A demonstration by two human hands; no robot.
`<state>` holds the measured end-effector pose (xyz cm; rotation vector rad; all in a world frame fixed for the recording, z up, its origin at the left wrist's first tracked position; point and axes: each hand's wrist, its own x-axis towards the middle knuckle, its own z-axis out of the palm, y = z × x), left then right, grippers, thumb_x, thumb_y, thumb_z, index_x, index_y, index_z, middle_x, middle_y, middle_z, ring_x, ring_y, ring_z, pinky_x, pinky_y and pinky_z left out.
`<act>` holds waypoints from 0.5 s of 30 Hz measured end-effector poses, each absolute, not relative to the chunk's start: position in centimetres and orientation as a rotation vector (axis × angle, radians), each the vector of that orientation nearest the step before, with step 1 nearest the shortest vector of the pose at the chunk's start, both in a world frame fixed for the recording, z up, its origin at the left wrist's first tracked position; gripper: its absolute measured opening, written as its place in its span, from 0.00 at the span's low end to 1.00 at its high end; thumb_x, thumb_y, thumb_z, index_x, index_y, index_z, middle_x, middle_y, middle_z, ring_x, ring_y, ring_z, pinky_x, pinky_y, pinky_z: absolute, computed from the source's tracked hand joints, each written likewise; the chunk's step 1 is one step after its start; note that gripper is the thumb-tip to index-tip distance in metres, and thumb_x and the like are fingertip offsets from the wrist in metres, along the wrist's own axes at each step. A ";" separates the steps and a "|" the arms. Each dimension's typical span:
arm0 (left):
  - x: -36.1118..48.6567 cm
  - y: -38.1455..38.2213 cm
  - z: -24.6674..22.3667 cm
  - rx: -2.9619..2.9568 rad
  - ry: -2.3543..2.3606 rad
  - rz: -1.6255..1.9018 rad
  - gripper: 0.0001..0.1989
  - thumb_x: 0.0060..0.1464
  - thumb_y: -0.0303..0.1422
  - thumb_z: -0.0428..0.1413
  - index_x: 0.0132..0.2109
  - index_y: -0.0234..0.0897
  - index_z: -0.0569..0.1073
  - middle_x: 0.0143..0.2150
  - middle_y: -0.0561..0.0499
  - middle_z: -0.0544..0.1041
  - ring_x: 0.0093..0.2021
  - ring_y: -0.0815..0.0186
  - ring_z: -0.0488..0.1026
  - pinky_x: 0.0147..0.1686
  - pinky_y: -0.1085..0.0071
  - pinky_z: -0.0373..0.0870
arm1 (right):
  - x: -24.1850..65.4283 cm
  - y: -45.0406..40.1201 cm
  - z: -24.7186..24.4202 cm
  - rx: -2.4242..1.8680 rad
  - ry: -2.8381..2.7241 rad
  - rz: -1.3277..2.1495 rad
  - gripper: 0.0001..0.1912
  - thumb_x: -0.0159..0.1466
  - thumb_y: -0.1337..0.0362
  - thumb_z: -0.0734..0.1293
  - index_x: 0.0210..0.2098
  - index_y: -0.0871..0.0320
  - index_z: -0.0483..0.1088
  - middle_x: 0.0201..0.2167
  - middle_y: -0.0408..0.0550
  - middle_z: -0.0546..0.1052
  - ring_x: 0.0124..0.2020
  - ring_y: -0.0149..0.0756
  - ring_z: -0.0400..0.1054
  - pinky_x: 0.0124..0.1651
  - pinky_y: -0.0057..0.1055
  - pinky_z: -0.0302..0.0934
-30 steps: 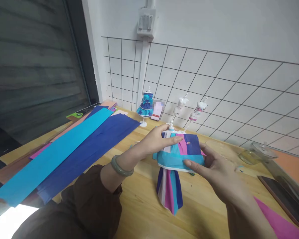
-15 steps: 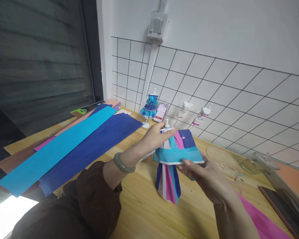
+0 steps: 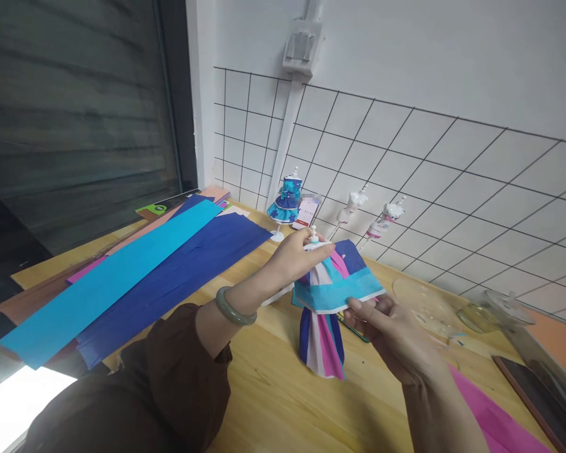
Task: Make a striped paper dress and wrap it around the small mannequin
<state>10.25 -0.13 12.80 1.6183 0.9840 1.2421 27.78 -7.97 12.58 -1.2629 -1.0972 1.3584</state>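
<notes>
A miniature doll dress (image 3: 319, 346) in blue, white, pink and turquoise stripes hangs on a small white dress form, whose knob (image 3: 314, 231) sticks up at the top. Around its upper part is a wider striped layer with a turquoise band (image 3: 330, 291) and white edge. My left hand (image 3: 299, 253), with a green bangle on its wrist, is closed around the top of the dress. My right hand (image 3: 382, 324) pinches the white lower edge of the layer at its right side, thumb in front and fingers behind. Part of the dress form is hidden by cloth and fingers.
Long turquoise (image 3: 117, 277) and dark blue strips (image 3: 179, 283) lie at the left. Behind stand a dressed blue form (image 3: 285, 201), a phone (image 3: 305, 212) and two white forms (image 3: 351, 207). Clear plastic containers (image 3: 419, 305), a pink piece (image 3: 504, 415) and a dark tablet-like object (image 3: 532, 396) are at the right.
The dress has turned slightly, so its lower stripes show differently. The layer's right side is tilted a little, with my right hand still on its edge. The view has shifted slightly.
</notes>
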 end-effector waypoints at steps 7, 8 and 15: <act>9.9 0.9 12.1 1.669 1.047 1.238 0.16 0.53 0.47 0.53 0.36 0.37 0.70 0.36 0.50 0.75 0.36 0.63 0.71 0.33 0.70 0.65 | 27.6 -7.6 11.1 -1.150 -1.128 1.670 0.17 0.55 0.52 0.72 0.28 0.60 0.68 0.22 0.41 0.70 0.22 0.25 0.62 0.26 0.24 0.56; 9.9 1.0 12.0 1.671 1.057 1.231 0.17 0.53 0.47 0.53 0.36 0.37 0.69 0.36 0.50 0.75 0.36 0.63 0.71 0.32 0.70 0.64 | 27.5 -7.6 10.9 -1.130 -1.158 1.709 0.18 0.56 0.51 0.71 0.27 0.60 0.67 0.19 0.40 0.68 0.20 0.24 0.59 0.24 0.23 0.53; 10.0 0.8 11.8 1.674 1.038 1.233 0.21 0.53 0.52 0.50 0.36 0.37 0.68 0.34 0.50 0.74 0.34 0.64 0.70 0.30 0.70 0.62 | 26.0 -8.2 10.6 -1.100 -1.175 1.725 0.21 0.56 0.51 0.71 0.20 0.59 0.62 0.11 0.38 0.63 0.14 0.22 0.52 0.21 0.24 0.42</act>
